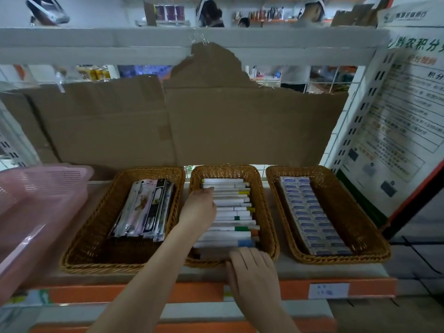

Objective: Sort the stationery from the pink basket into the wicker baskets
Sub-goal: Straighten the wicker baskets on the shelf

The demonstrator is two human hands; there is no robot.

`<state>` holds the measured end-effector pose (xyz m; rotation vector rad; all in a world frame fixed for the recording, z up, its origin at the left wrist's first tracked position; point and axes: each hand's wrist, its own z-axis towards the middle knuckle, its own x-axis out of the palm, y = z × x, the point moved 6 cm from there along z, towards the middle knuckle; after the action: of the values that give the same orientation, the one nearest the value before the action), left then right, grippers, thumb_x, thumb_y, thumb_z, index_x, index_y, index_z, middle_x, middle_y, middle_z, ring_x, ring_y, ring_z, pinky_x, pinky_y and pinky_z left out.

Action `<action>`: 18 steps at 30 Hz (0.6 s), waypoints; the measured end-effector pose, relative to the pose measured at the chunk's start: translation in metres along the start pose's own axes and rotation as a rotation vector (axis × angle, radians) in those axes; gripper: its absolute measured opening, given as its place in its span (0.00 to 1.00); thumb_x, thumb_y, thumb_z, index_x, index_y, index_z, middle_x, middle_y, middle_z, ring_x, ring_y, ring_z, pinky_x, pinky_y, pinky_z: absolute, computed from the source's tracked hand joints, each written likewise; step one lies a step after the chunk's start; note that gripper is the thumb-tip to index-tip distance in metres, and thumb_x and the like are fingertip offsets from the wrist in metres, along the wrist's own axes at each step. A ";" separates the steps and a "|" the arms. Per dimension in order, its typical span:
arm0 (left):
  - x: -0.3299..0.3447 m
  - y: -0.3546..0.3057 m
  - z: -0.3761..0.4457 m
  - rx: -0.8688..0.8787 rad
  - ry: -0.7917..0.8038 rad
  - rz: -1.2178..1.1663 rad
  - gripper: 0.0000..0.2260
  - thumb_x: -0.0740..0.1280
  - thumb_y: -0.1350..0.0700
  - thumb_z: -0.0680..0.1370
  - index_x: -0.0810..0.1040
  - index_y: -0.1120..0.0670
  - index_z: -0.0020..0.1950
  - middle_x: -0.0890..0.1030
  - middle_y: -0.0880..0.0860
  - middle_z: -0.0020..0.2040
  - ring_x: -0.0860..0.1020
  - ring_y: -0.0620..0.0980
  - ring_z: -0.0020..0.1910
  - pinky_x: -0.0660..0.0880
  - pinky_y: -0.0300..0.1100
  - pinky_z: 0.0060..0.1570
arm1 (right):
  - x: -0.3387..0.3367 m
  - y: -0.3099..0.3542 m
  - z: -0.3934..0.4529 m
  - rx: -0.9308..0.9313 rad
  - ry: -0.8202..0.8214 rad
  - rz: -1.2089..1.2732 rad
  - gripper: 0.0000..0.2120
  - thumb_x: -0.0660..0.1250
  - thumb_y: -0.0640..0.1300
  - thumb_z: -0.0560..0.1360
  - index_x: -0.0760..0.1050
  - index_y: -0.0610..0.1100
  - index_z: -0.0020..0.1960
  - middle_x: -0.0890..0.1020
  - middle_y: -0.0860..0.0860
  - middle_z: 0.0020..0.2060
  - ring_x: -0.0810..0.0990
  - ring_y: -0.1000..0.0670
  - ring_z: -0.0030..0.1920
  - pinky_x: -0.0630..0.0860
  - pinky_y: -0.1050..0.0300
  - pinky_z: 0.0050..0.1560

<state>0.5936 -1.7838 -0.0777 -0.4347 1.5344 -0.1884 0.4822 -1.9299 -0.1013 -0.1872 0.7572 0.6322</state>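
Observation:
Three wicker baskets stand in a row on the shelf. The left wicker basket (pixel 81 246) holds flat packets of pens (pixel 144 210). The middle wicker basket (pixel 266 207) is stacked with white markers (pixel 235 212) with coloured caps. The right wicker basket (pixel 355 224) holds rows of blue-and-white erasers (pixel 310 212). My left hand (pixel 199 207) reaches into the middle basket, fingers resting against the left ends of the markers. My right hand (pixel 252 267) lies over that basket's front rim, fingers touching the nearest markers. The pink basket (pixel 36 203) sits at the far left; its contents are hidden.
Torn brown cardboard (pixel 192 121) stands behind the baskets. A white shelf (pixel 168 42) runs overhead. A printed notice board (pixel 396 121) leans at the right. The shelf's orange front edge (pixel 144 293) carries a white price label (pixel 328 290).

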 end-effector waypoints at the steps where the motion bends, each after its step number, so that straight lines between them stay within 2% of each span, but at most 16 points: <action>1: 0.001 0.001 0.003 0.038 0.029 0.089 0.22 0.56 0.63 0.81 0.61 0.53 0.75 0.67 0.55 0.72 0.66 0.53 0.71 0.69 0.44 0.64 | 0.000 0.000 0.000 -0.009 -0.005 0.002 0.17 0.54 0.47 0.79 0.80 0.45 0.43 0.80 0.50 0.38 0.79 0.49 0.38 0.67 0.58 0.46; 3: 0.000 0.004 0.009 0.070 0.056 0.197 0.23 0.56 0.68 0.79 0.66 0.51 0.73 0.72 0.54 0.69 0.71 0.53 0.65 0.73 0.44 0.58 | 0.000 -0.001 0.000 -0.026 -0.015 -0.001 0.15 0.57 0.48 0.77 0.81 0.45 0.43 0.81 0.50 0.39 0.80 0.49 0.39 0.67 0.58 0.48; 6: -0.005 0.002 0.017 0.126 0.021 0.264 0.22 0.57 0.68 0.79 0.71 0.49 0.68 0.77 0.53 0.63 0.76 0.52 0.58 0.75 0.43 0.51 | -0.001 -0.001 0.000 -0.026 -0.013 -0.006 0.20 0.53 0.49 0.79 0.82 0.46 0.44 0.82 0.50 0.40 0.81 0.49 0.40 0.67 0.58 0.50; 10: -0.001 -0.014 0.015 0.239 -0.037 0.254 0.19 0.58 0.65 0.80 0.73 0.50 0.68 0.78 0.53 0.61 0.76 0.51 0.58 0.75 0.44 0.54 | -0.001 -0.002 0.000 -0.045 0.003 0.004 0.16 0.56 0.48 0.77 0.82 0.46 0.44 0.82 0.51 0.40 0.81 0.49 0.40 0.67 0.58 0.50; 13: -0.017 -0.009 0.013 0.226 -0.077 0.249 0.18 0.58 0.62 0.80 0.73 0.49 0.68 0.77 0.52 0.64 0.77 0.51 0.57 0.76 0.45 0.53 | 0.000 -0.003 -0.002 -0.054 0.024 0.018 0.12 0.60 0.49 0.74 0.82 0.46 0.45 0.82 0.51 0.41 0.81 0.50 0.41 0.67 0.59 0.50; 16: -0.040 0.007 0.014 0.169 -0.019 0.337 0.13 0.61 0.58 0.80 0.76 0.49 0.63 0.77 0.50 0.59 0.76 0.46 0.50 0.74 0.39 0.46 | 0.002 -0.004 -0.002 -0.060 0.040 0.027 0.12 0.61 0.49 0.73 0.82 0.47 0.45 0.82 0.51 0.41 0.81 0.50 0.42 0.68 0.59 0.51; 18: -0.044 0.015 0.013 0.145 0.066 0.431 0.11 0.64 0.57 0.78 0.77 0.49 0.60 0.76 0.49 0.57 0.73 0.46 0.52 0.71 0.38 0.46 | 0.002 -0.005 -0.003 -0.060 0.038 0.025 0.13 0.60 0.49 0.73 0.82 0.47 0.46 0.82 0.51 0.41 0.81 0.50 0.42 0.68 0.59 0.51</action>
<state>0.6020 -1.7515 -0.0430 0.0221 1.6298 0.0236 0.4847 -1.9337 -0.1049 -0.2458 0.7784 0.6774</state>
